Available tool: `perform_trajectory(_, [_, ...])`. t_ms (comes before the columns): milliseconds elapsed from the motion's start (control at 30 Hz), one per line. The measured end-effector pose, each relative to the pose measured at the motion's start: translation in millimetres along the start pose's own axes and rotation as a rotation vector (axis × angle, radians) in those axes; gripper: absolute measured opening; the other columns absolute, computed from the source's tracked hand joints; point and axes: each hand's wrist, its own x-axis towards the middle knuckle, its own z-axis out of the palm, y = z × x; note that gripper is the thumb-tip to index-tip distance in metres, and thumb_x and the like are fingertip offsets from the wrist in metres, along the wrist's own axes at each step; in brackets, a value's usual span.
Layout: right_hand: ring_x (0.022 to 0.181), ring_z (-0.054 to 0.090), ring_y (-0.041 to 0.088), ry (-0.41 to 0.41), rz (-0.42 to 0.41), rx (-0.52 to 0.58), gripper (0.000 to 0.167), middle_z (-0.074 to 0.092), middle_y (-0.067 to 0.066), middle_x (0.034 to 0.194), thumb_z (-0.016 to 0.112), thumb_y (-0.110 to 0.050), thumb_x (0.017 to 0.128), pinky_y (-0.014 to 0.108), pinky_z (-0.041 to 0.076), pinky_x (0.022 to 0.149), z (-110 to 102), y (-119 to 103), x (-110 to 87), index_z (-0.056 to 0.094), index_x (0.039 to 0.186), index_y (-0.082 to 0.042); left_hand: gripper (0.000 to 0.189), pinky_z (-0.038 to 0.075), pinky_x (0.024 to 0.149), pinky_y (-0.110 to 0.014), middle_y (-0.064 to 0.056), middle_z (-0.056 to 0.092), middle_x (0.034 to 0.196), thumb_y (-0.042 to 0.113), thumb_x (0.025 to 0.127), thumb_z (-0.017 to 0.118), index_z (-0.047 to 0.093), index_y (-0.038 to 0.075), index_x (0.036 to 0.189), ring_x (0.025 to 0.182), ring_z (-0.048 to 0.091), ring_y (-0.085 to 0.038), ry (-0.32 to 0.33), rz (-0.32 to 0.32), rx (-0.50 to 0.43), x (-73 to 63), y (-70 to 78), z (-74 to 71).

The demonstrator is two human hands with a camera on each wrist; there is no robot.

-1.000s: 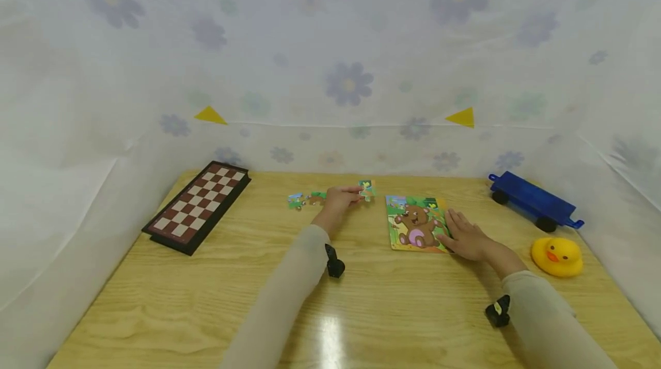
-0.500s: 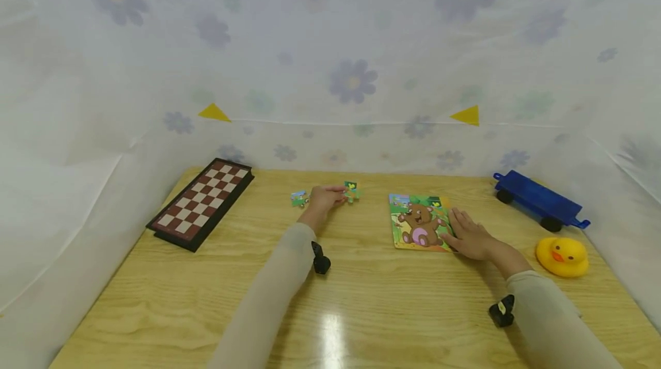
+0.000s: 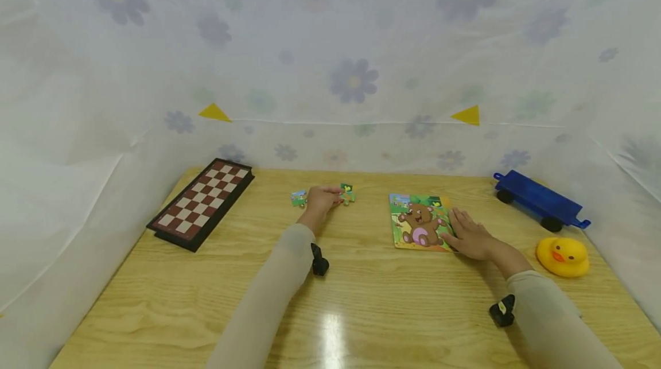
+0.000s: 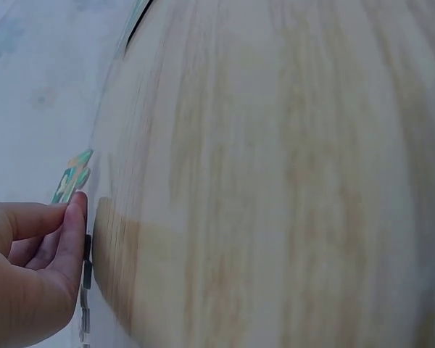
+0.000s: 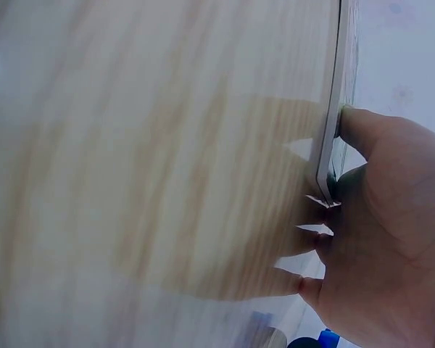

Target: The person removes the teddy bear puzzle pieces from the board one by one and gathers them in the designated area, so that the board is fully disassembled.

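My left hand (image 3: pixel 321 204) pinches a jigsaw piece (image 3: pixel 348 192) with a green and yellow picture, left of the puzzle. In the left wrist view, thumb and fingers grip that piece (image 4: pixel 72 176) by its edge, just above the tabletop. Another piece (image 3: pixel 298 198) with blue and green print lies to the left, partly hidden by this hand; what else lies behind the hand cannot be seen. The square bear puzzle (image 3: pixel 418 222) lies flat on the table. Its right edge is touched by my right hand (image 3: pixel 470 235), whose fingers are extended; the right wrist view shows the thumb at the board's edge.
A folded chessboard (image 3: pixel 203 202) lies at the left of the wooden table (image 3: pixel 361 306). At the right stand a blue toy wagon (image 3: pixel 537 199) and a yellow rubber duck (image 3: pixel 562 257). A flowered white cloth (image 3: pixel 289 76) rises behind the table.
My left hand has moved left with the jigsaw piece, away from the bear puzzle and nearer the loose pieces. The right hand stays at the puzzle's edge.
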Motion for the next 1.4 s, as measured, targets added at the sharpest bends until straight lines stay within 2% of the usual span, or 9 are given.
perform_trajectory(233, [0.137,-0.012,0.049,0.005,-0.001,-0.004,0.097,-0.009,0.033,0.150,0.029,-0.065,0.095,0.074,-0.008,0.099,0,-3,-2.5,-0.003,0.146,0.011,0.019,0.057,0.074,-0.028,-0.019,0.067,0.105,-0.011,0.085,0.061,0.071,-0.006,0.100,0.087,0.067,-0.025,0.041,0.055,0.109,-3.7,0.8,-1.9])
perform_trajectory(433, [0.137,-0.011,0.049,0.014,-0.010,-0.007,0.100,-0.008,0.033,0.151,0.028,-0.068,0.093,0.074,-0.007,0.100,2,-1,-1.0,-0.002,0.147,0.011,0.018,0.057,0.069,-0.027,-0.017,0.069,0.100,-0.008,0.082,0.067,0.072,-0.005,0.099,0.084,0.067,-0.024,0.084,0.097,0.213,-5.1,1.6,-3.8])
perform_trajectory(567, [0.136,-0.011,0.050,0.016,-0.004,-0.015,0.106,-0.008,0.034,0.150,0.024,-0.075,0.089,0.074,-0.007,0.099,4,3,0.6,-0.003,0.146,0.011,0.018,0.056,0.069,-0.028,-0.014,0.070,0.099,-0.003,0.082,0.070,0.072,-0.002,0.099,0.083,0.067,-0.024,0.086,0.119,0.261,-4.9,1.0,-5.8])
perform_trajectory(667, [0.136,-0.010,0.050,0.017,-0.005,-0.009,0.108,-0.008,0.034,0.150,0.024,-0.076,0.088,0.074,-0.008,0.099,5,4,0.7,-0.004,0.146,0.011,0.020,0.057,0.072,-0.029,-0.015,0.069,0.102,-0.002,0.083,0.069,0.071,-0.002,0.103,0.086,0.067,-0.024,0.037,0.121,0.223,-4.7,0.6,-7.4])
perform_trajectory(767, [0.137,-0.010,0.050,0.018,-0.004,-0.017,0.102,-0.008,0.034,0.150,0.026,-0.070,0.092,0.074,-0.006,0.100,4,0,-0.7,-0.003,0.146,0.011,0.026,0.056,0.078,-0.030,-0.016,0.066,0.110,-0.002,0.085,0.067,0.068,-0.004,0.111,0.092,0.066,-0.024,-0.062,0.106,0.124,-5.0,0.9,-8.7])
perform_trajectory(933, [0.136,-0.008,0.052,0.023,-0.012,-0.011,0.087,-0.005,0.036,0.149,0.036,-0.051,0.099,0.074,-0.004,0.100,-3,-13,-7.3,0.001,0.145,0.014,0.035,0.053,0.086,-0.030,-0.015,0.062,0.119,0.003,0.087,0.067,0.062,-0.004,0.121,0.099,0.064,-0.024,-0.213,0.030,-0.024,-6.5,1.8,-5.6])
perform_trajectory(1033, [0.135,-0.005,0.054,0.019,-0.014,-0.018,0.082,-0.003,0.039,0.148,0.039,-0.044,0.101,0.075,-0.002,0.099,-5,-19,-9.4,0.003,0.144,0.016,0.037,0.053,0.087,-0.030,-0.015,0.061,0.121,0.002,0.087,0.068,0.061,-0.004,0.122,0.100,0.064,-0.023,-0.239,-0.020,-0.110,-7.8,1.2,-0.2])
perform_trajectory(1200, [0.135,-0.003,0.054,0.001,-0.004,-0.046,0.080,-0.002,0.038,0.148,0.039,-0.041,0.101,0.075,0.001,0.100,-6,-22,-9.3,0.003,0.144,0.016,0.038,0.050,0.093,-0.032,-0.018,0.057,0.125,-0.002,0.089,0.062,0.057,-0.005,0.127,0.110,0.060,-0.026,-0.303,-0.076,-0.243,-12.4,0.4,9.4])
perform_trajectory(1400, [0.135,-0.008,0.053,0.019,-0.030,0.005,0.084,-0.005,0.038,0.148,0.037,-0.047,0.100,0.076,-0.004,0.097,-5,-16,-8.3,0.001,0.145,0.015,0.039,0.048,0.096,-0.034,-0.019,0.056,0.128,-0.001,0.090,0.061,0.054,-0.007,0.129,0.112,0.059,-0.026,-0.366,-0.050,-0.260,-15.9,-3.2,22.6])
